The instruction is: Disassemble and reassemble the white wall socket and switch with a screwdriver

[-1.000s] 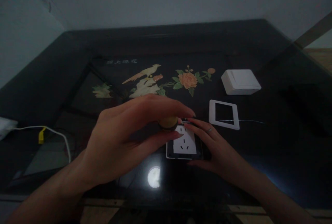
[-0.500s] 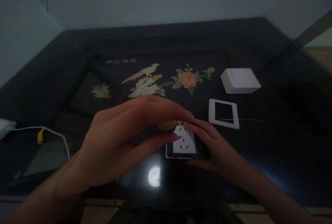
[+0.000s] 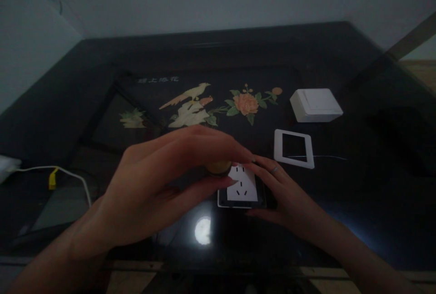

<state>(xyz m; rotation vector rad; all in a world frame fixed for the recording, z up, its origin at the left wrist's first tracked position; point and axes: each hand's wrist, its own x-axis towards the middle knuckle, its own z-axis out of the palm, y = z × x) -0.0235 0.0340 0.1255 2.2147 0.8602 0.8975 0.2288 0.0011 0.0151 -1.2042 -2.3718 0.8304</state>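
Note:
A white wall socket (image 3: pixel 241 189) with a dark inner surround lies face up on the black table. My left hand (image 3: pixel 160 185) is closed around a screwdriver (image 3: pixel 218 168) and hangs over the socket's left side. Only the rounded yellow end of its handle shows between thumb and index finger; its shaft and tip are hidden. My right hand (image 3: pixel 286 194), with a ring on one finger, grips the socket from the right, fingers at the upper edge and thumb near the lower right corner. Beyond it lies a white cover frame (image 3: pixel 278 148).
A white box-shaped unit (image 3: pixel 316 105) stands at the back right. A thin wire (image 3: pixel 329 157) extends right from the cover frame. To the left runs a white cable (image 3: pixel 73 173) with a yellow tag (image 3: pixel 52 179). The glossy black table (image 3: pixel 218 53) bears a bird-and-flower picture (image 3: pixel 190 112).
My left index finger has shifted slightly down over the socket's upper edge, with the screwdriver still in that hand. My right hand and the socket stay where they were.

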